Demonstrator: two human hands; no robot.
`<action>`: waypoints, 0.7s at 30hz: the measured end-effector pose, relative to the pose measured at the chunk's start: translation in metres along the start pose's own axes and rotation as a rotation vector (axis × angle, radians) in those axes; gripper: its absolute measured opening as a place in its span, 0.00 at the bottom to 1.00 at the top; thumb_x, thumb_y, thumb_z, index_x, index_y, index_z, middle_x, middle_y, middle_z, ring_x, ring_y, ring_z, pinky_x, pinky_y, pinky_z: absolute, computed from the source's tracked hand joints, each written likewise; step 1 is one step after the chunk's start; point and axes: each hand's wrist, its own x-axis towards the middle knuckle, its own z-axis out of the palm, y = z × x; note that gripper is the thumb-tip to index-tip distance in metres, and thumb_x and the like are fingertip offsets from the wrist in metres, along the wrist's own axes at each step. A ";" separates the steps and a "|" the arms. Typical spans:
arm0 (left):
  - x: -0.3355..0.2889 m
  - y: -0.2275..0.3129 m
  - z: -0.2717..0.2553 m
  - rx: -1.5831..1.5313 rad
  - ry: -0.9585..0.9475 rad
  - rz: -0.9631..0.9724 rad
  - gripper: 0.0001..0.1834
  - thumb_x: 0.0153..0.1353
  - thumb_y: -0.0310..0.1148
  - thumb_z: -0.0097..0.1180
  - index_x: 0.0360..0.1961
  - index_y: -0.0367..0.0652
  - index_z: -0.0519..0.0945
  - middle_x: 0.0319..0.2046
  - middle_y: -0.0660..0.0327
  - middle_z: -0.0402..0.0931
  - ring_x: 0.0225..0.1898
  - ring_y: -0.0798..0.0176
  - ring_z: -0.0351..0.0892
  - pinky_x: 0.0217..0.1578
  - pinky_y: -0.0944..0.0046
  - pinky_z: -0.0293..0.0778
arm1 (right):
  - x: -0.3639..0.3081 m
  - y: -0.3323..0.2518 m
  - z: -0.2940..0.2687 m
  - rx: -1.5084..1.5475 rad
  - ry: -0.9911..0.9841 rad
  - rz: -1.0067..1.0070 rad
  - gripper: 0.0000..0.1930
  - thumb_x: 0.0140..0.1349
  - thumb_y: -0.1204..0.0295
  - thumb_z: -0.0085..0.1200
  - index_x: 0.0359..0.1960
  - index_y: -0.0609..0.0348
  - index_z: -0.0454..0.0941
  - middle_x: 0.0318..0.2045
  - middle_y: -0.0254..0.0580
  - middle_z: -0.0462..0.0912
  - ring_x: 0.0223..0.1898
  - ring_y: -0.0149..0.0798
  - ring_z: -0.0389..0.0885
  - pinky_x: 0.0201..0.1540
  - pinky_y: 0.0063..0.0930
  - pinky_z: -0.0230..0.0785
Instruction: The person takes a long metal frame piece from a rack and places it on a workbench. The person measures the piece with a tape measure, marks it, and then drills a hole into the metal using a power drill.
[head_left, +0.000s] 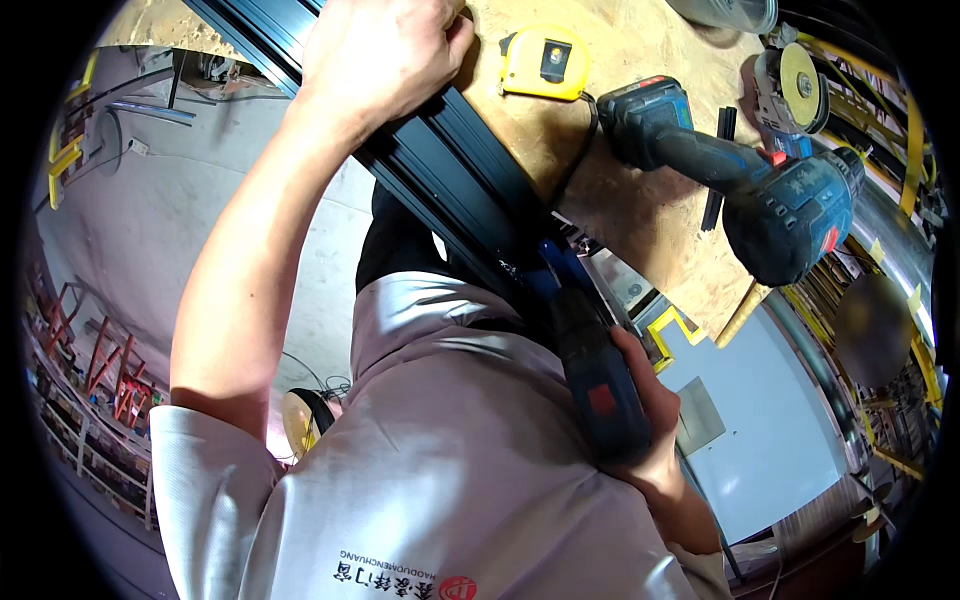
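Observation:
A long dark aluminium profile (450, 165) with grooves runs slantwise from the upper left toward my waist. My left hand (380, 60) lies across its upper stretch, fingers curled round the profile and partly hidden. At the profile's near end, my right hand (650, 400) grips a dark cordless drill (600, 385), closed round its body. The drill's bit points at a blue piece (562, 268) by the profile's end; whether it touches is too dark to tell.
On the wooden board (640, 215) lie a yellow tape measure (546, 62), a second cordless drill (740, 170), short black strips (719, 165) and an angle grinder (795, 90). A clear container (730, 12) stands at its far edge. A yellow bracket (672, 335) sits beside the board.

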 end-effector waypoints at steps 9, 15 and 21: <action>0.004 -0.001 0.000 -0.030 -0.081 -0.003 0.11 0.53 0.33 0.60 0.19 0.39 0.76 0.20 0.49 0.74 0.26 0.43 0.79 0.34 0.48 0.77 | 0.008 0.002 0.001 -0.050 0.004 -0.050 0.41 0.53 0.80 0.69 0.70 0.64 0.65 0.45 0.48 0.86 0.46 0.36 0.86 0.52 0.28 0.75; 0.003 -0.002 0.000 -0.016 -0.107 0.010 0.11 0.53 0.33 0.60 0.19 0.39 0.75 0.19 0.50 0.74 0.26 0.44 0.78 0.35 0.48 0.77 | 0.010 -0.002 -0.001 -0.041 -0.016 -0.021 0.41 0.53 0.80 0.69 0.70 0.63 0.65 0.46 0.49 0.86 0.45 0.37 0.86 0.52 0.27 0.75; 0.005 -0.002 -0.002 0.019 -0.126 0.016 0.11 0.52 0.33 0.61 0.19 0.41 0.76 0.19 0.52 0.74 0.26 0.46 0.79 0.35 0.50 0.77 | 0.027 -0.027 -0.003 -0.190 -0.083 -0.032 0.39 0.53 0.73 0.71 0.68 0.58 0.68 0.38 0.54 0.85 0.38 0.56 0.88 0.42 0.40 0.80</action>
